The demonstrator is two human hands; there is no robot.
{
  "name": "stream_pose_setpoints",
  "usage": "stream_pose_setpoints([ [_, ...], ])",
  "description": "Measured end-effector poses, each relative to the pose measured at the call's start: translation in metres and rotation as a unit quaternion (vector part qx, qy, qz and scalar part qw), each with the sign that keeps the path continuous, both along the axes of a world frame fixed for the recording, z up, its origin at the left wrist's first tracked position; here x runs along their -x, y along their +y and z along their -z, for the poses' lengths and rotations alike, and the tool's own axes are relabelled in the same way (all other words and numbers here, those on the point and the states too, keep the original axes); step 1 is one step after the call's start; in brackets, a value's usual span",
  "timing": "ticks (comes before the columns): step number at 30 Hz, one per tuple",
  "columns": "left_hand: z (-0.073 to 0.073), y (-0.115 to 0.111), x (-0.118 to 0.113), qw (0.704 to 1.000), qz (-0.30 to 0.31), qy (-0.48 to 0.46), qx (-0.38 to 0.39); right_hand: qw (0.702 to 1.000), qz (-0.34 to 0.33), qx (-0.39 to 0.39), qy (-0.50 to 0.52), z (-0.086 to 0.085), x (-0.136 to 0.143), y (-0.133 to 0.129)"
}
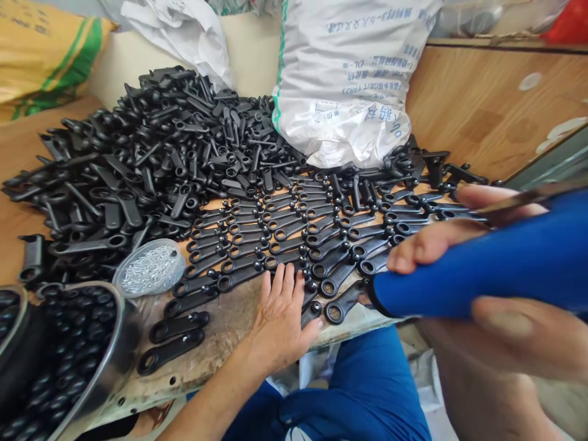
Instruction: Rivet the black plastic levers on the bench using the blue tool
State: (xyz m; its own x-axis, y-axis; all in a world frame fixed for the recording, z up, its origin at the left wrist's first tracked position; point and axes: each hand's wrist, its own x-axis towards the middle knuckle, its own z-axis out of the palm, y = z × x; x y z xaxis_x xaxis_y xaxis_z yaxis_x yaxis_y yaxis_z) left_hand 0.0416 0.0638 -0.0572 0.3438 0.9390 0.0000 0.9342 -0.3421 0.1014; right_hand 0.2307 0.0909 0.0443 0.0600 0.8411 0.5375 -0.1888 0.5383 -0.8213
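Observation:
My right hand (509, 269) is wrapped round a blue electric screwdriver (459, 269), slightly blurred. The tool's dark tip end is at a black plastic crank handle (342, 304) close to the table's front edge; the tip itself is hidden. My left hand (281, 321) lies flat with fingers stretched out, its fingertips touching another black crank handle (280, 258) in the rows. These handles lie side by side, each with a ring at one end and a small knob at the other. Bright screw heads show on several knobs.
A heap of loose black handles (124, 159) covers the back left. Beside it stands a clear bowl of small screws (149, 269). A container of black knobs (78, 343) is at the front left. A white sack (349, 79) rests behind the rows, near a wooden panel (496, 104).

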Motion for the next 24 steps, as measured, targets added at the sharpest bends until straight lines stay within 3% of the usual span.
stream_pose_setpoints([
  [8, 0.006, -0.004, 0.006, 0.999, 0.012, -0.042, 0.010, 0.997, 0.008, -0.043, 0.065, 0.013, 0.049, 0.051],
  [15, 0.004, -0.014, 0.010, 0.998, 0.030, -0.046, -0.006, 0.997, -0.017, -0.049, 0.061, 0.011, 0.069, 0.061],
  [24, 0.002, -0.012, 0.009, 0.998, 0.029, -0.062, 0.000, 0.999, -0.019, -0.034, 0.012, 0.016, 0.072, 0.072],
])
